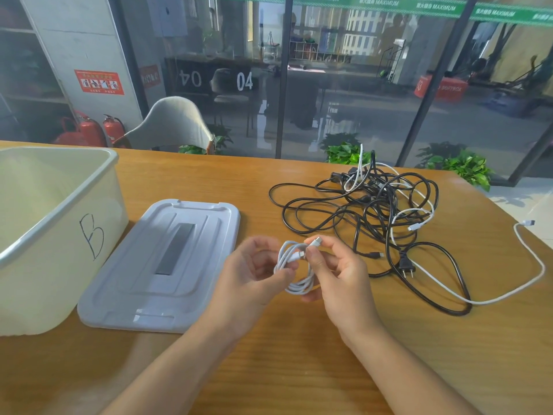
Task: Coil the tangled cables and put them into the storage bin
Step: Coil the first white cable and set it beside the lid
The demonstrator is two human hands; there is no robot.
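While apparently pinched: white coil [294, 266].

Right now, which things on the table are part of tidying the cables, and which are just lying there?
Part of the job:
- small white coiled cable, held by the left hand and right hand
- tangled pile of black and white cables
- cream plastic storage bin marked B

Just lying about:
- grey plastic lid, flat beside the bin
- wooden table
- grey chair behind it

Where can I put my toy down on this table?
Bare wood lies between the grey plastic lid and the tangled black and white cables, and along the near edge around the arms. The right side is crowded with cables.
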